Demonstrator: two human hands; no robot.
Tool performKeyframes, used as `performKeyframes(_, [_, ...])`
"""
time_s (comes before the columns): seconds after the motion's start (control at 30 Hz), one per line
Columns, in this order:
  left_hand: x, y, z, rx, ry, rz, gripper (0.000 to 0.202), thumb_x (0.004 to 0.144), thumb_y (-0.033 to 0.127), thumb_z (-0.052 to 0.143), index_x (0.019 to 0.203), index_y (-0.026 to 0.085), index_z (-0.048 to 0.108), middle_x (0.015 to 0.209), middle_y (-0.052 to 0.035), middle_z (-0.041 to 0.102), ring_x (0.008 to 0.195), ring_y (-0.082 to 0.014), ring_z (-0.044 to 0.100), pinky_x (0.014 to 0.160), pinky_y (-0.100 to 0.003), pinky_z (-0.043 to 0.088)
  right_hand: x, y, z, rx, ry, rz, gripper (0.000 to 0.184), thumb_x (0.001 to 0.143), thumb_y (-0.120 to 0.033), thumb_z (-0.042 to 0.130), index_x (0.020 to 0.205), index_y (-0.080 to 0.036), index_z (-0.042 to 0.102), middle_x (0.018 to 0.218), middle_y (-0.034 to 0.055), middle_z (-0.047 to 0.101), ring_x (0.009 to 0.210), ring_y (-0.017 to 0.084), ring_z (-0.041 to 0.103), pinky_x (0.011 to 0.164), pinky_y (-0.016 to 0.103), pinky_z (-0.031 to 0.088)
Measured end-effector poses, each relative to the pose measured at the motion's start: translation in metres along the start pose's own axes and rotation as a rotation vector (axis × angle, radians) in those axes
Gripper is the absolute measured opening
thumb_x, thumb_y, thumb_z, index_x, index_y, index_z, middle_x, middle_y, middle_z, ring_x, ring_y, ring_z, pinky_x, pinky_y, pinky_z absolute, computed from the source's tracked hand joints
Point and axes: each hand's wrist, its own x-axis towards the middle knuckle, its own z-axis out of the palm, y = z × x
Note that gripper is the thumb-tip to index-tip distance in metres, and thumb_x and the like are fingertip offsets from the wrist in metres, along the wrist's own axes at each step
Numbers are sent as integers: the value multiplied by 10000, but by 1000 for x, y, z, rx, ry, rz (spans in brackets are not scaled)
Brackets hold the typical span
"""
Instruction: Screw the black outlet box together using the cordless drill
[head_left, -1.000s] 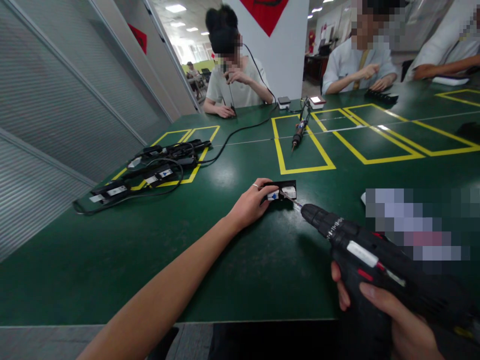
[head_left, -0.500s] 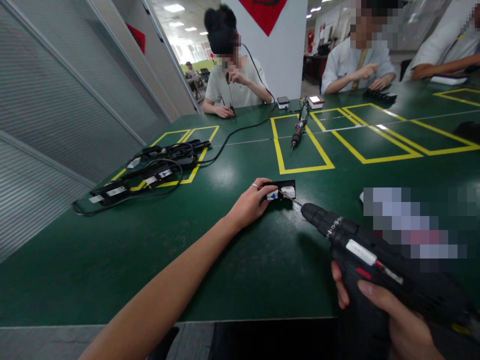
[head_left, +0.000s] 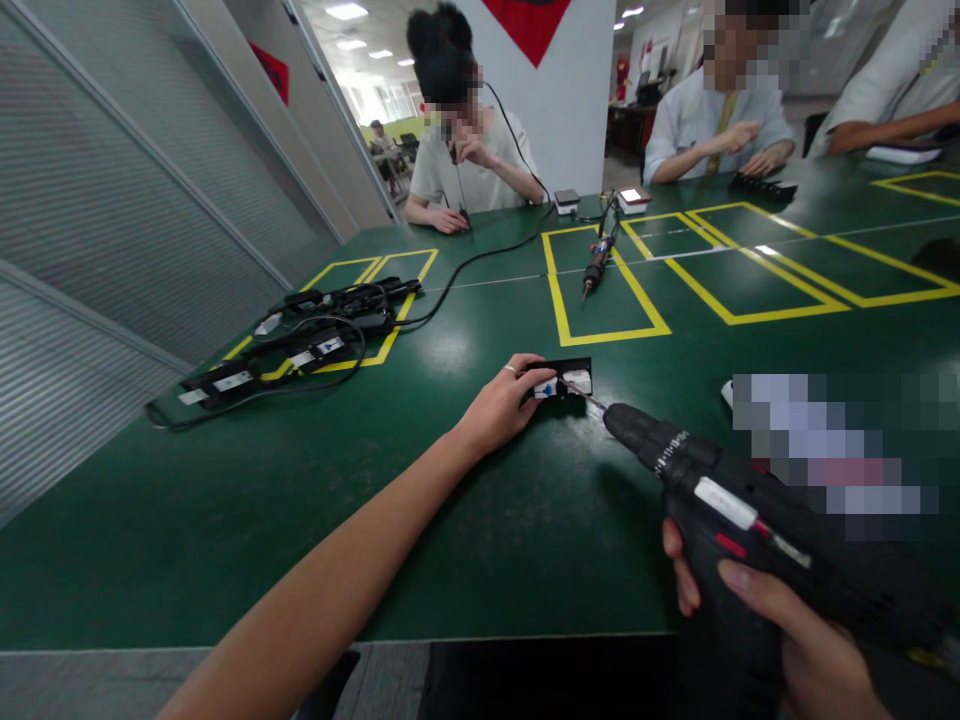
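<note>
A small black part with white inserts lies on the green table. My left hand reaches out and pinches its left end, thumb and fingers closed on it, a ring on one finger. My right hand at the lower right is wrapped around the grip of a black cordless drill. The drill's thin bit points up and left and meets the right end of the black part.
Black cabled units lie in a yellow-taped box at the left. A pen-shaped electric screwdriver with a cable rests in another taped box further back. Three other people sit along the table's far side. A blurred patch covers something at the right.
</note>
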Motion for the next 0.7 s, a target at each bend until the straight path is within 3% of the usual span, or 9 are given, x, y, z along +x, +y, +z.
performKeyframes(0.7, [0, 2, -1, 9, 1, 0, 432, 830, 81, 541, 1232, 234, 504, 1307, -74, 446, 1178, -216, 511, 1014, -423, 470, 0, -3, 2, 42, -7, 6, 203, 903, -307, 461, 1036, -243, 600, 949, 50, 644, 662, 204, 584, 639, 366, 457])
